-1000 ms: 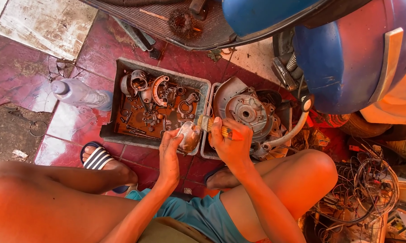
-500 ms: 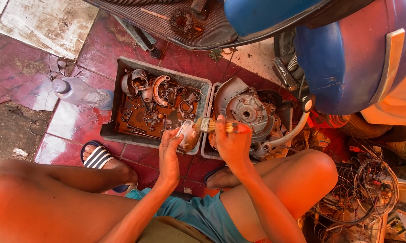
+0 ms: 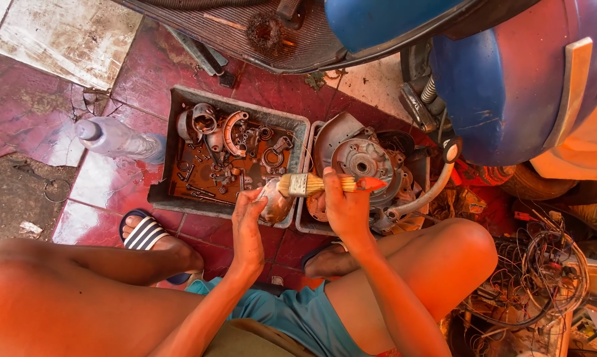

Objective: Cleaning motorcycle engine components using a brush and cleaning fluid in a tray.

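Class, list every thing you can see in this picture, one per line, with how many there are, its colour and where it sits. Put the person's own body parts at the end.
Metal tray: one, grey, on the red floor, holding oily small parts.
Second tray: one, grey, right of the first, holding an engine casing.
Plastic bottle: one, clear, lying left of the trays.
Scooter body: one, blue, top right.
Tangled wires: one heap, dark, lower right.
Sandal: one clearly seen, dark with white stripes, on the left foot.
Paintbrush: one, pale bristles, orange handle, in the right hand.
Small metal part: one, grey-brown, in the left hand.
Left hand: holds the part over the trays.
Right hand: grips the brush.
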